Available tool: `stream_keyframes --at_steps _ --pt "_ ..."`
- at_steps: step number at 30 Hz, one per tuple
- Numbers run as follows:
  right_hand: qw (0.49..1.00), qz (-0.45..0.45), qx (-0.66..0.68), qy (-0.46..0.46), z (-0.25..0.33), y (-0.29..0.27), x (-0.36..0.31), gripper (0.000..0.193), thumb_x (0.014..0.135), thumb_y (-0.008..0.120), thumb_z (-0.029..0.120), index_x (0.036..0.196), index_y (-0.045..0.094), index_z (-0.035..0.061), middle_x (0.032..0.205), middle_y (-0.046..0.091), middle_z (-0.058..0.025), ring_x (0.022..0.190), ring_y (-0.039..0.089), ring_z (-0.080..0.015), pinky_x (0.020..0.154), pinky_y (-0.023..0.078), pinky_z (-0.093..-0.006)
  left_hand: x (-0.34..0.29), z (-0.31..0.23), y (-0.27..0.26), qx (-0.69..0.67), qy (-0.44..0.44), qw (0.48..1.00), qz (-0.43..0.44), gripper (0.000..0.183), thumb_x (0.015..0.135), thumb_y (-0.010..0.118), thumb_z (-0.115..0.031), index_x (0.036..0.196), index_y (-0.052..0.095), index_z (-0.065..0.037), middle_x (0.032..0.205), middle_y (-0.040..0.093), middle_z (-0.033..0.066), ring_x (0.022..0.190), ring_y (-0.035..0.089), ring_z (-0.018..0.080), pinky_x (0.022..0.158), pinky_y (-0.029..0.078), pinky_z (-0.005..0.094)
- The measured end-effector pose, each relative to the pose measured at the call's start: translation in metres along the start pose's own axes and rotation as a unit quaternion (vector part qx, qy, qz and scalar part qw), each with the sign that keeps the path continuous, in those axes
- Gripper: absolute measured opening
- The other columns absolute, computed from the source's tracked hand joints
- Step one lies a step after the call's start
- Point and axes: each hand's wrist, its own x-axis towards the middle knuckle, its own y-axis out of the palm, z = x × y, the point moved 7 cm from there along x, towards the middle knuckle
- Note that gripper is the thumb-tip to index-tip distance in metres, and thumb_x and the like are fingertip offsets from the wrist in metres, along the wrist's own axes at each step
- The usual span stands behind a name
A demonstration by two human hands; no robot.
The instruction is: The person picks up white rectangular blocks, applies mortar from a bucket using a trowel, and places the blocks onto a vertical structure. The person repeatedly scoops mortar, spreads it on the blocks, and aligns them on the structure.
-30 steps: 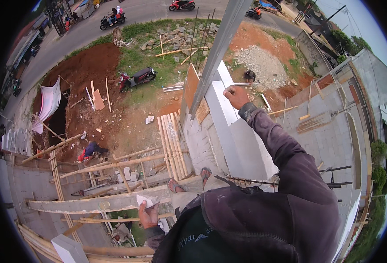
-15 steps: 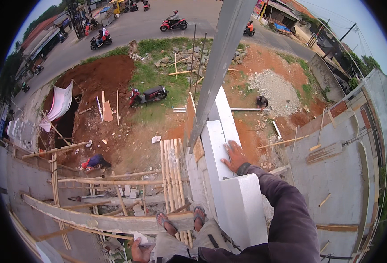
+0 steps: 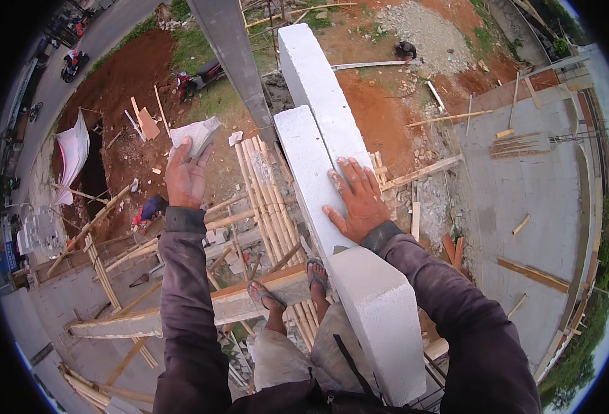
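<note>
Two bare hands up on this wall, each doing its own thing. Left hand (image 3: 185, 185) has a fairly narrow grip on a jagged white chunk (image 3: 197, 132), thumb pressed on the near side and the other fingers partly hidden behind it, so can't tell how far they wrap. That chunk's up in the air left of the grey post (image 3: 232, 58), well apart from the blocks. Right hand (image 3: 361, 203) isn't clamped on anything: grip's spread wide and laid palm-down across the seam, thumb on the left white block (image 3: 299, 148) and fingertips on the right white block (image 3: 318, 86). Those two sit side by side, the right one reaching further out. Closer in there's a near white block (image 3: 380, 310), just beyond the right wrist. Both feet, in flip-flops (image 3: 266, 298), are on a narrow ledge (image 3: 232, 303) left of the blocks.
</note>
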Motion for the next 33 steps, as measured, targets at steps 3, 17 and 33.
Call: stream_keyframes --at_steps 3,17,33 --pt "1.0 0.006 0.012 0.013 -0.001 -0.002 0.0 0.067 0.093 0.055 0.045 0.146 0.04 0.007 0.157 0.027 -0.0178 0.148 0.019 -0.0331 0.12 0.015 -0.0501 0.096 0.004 0.063 0.085 0.047 0.992 0.077 0.026 0.094 0.063 -0.011 0.116 0.055 -0.001 0.116 0.063 0.0094 0.106 0.062 0.0242 0.094 0.051 0.0405" --pt "0.999 0.019 0.034 0.027 -0.001 -0.009 0.006 0.066 0.089 0.062 0.041 0.142 0.046 0.0061 0.153 0.034 -0.0194 0.145 0.026 -0.0352 0.117 0.02 -0.0518 0.275 0.107 0.133 0.788 0.058 0.591 0.162 0.054 0.076 0.075 -0.029 0.115 0.058 0.005 0.113 0.065 0.0249 0.093 0.071 0.0337 0.073 0.062 0.0393" --pt "0.998 0.032 0.036 0.031 -0.001 -0.008 0.006 0.07 0.087 0.064 0.044 0.144 0.044 0.0091 0.154 0.032 -0.0178 0.145 0.027 -0.0351 0.117 0.021 -0.0526 0.304 0.143 0.147 0.821 0.098 0.546 0.134 0.054 0.074 0.071 -0.027 0.112 0.059 0.011 0.104 0.068 0.03 0.098 0.068 0.0424 0.087 0.054 0.045"
